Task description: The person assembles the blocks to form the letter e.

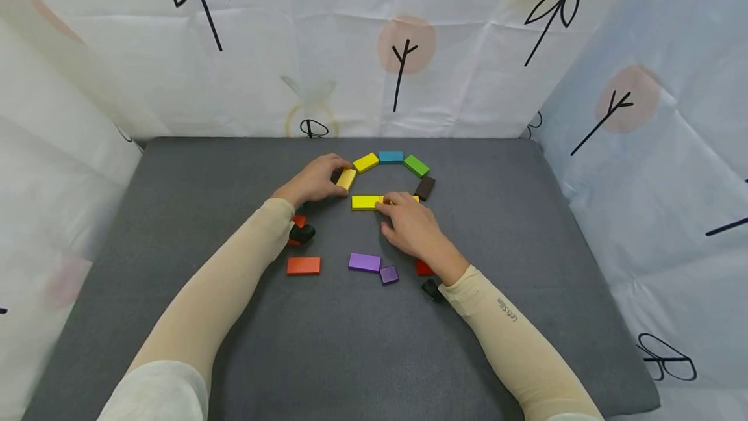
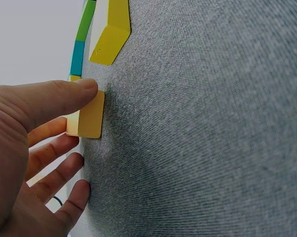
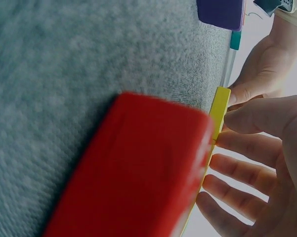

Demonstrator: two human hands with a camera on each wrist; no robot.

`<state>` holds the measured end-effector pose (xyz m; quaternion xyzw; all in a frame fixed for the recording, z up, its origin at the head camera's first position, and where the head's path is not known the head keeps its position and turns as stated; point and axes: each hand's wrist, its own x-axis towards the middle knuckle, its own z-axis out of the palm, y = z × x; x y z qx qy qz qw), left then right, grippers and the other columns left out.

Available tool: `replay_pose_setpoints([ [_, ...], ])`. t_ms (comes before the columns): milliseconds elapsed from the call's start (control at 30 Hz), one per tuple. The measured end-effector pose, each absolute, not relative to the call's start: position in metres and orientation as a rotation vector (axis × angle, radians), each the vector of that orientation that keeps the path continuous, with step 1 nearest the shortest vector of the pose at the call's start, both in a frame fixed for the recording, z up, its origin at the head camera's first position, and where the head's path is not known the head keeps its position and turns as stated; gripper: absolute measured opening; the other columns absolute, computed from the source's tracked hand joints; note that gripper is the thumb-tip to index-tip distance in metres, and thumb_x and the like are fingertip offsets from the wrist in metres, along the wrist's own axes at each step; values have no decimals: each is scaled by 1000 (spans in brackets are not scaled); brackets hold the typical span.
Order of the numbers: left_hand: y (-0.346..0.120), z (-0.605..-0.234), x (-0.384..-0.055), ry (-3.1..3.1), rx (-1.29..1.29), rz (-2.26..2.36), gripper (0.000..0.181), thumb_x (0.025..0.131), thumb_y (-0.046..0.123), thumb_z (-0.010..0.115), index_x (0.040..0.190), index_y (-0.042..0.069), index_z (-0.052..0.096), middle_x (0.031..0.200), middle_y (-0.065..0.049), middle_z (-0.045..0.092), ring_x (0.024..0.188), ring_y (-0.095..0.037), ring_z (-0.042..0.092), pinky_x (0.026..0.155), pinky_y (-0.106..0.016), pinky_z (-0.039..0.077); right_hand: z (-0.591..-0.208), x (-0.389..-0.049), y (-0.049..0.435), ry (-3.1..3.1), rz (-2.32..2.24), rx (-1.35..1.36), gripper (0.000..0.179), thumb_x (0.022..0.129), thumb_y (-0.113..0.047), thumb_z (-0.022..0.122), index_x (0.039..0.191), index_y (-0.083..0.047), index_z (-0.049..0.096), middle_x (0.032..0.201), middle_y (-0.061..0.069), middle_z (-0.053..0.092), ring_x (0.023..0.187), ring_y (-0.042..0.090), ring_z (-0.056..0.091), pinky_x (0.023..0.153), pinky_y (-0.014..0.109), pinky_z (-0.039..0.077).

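Observation:
My left hand (image 1: 315, 179) pinches a pale yellow block (image 1: 347, 179) between thumb and index finger at the left end of an arc of blocks. In the left wrist view, the thumb lies across that block (image 2: 91, 118) while the other fingers spread loosely. The arc continues with a yellow block (image 1: 365, 162), a blue block (image 1: 391, 158), a green block (image 1: 417, 166) and a dark brown block (image 1: 425, 188). Below it runs a straight yellow row (image 1: 365, 203). My right hand (image 1: 411, 223) rests at this row with fingers extended, covering part of it.
Nearer me on the grey table (image 1: 350, 349) lie an orange block (image 1: 303, 266), a purple block (image 1: 365, 262), a small purple block (image 1: 388, 275) and a red block (image 1: 424, 268). Another orange block (image 1: 299, 220) is partly hidden by the left wrist. Patterned cloth (image 1: 350, 51) hangs behind.

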<state>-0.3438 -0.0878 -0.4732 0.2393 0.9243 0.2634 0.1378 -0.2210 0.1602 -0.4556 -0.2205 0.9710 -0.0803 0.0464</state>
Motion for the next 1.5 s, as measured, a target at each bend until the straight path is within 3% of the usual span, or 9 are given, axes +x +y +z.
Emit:
replay_pose_setpoints([
  [333,-86,-469,-346,2654,685,791,65,98,25,85,154,4,59,151,-16,54,134,-33,53,115,-50,43,-456,-223,161,2965,-233,-677,48,106,-25,71,153,-16,65,149,5,59,140,24,50,98,48,58],
  [733,-58,-468,-362,2734,545,795,53,104,26,75,149,1,62,138,-19,60,121,-33,58,106,-48,50,-458,-223,156,2977,-221,-692,46,106,-26,71,151,-17,67,150,4,60,141,24,51,99,47,58],
  [900,-54,-468,-364,2765,479,750,48,104,23,76,144,1,65,135,-18,61,119,-33,58,104,-48,50,-454,-230,154,2948,-338,-712,40,106,-25,70,144,-13,73,144,7,63,132,26,57,100,46,56],
  [1033,-51,-468,-365,2764,476,751,45,104,21,76,143,1,66,137,-18,61,122,-33,57,106,-49,49,-445,-254,170,2988,-556,-518,36,107,-28,68,138,-11,76,141,10,66,128,32,61,98,51,57],
  [1233,-47,-470,-365,2782,481,746,41,103,19,76,139,1,69,133,-17,62,120,-32,56,106,-48,48,-443,-306,209,3039,-607,-22,54,109,-37,65,151,-4,62,144,20,62,120,39,63,94,56,55],
  [1333,-46,-472,-365,2782,453,734,39,103,18,76,138,1,70,132,-16,63,118,-31,56,105,-48,49,-449,-320,219,2959,-559,29,60,108,-39,67,152,1,59,142,23,62,120,41,62,98,56,54],
  [1500,-41,-471,-367,2785,449,761,36,103,16,74,135,0,71,130,-16,65,116,-32,59,103,-48,51,-455,-327,221,2943,-589,47,49,105,-29,72,142,2,67,131,22,66,111,38,65,93,52,56],
])
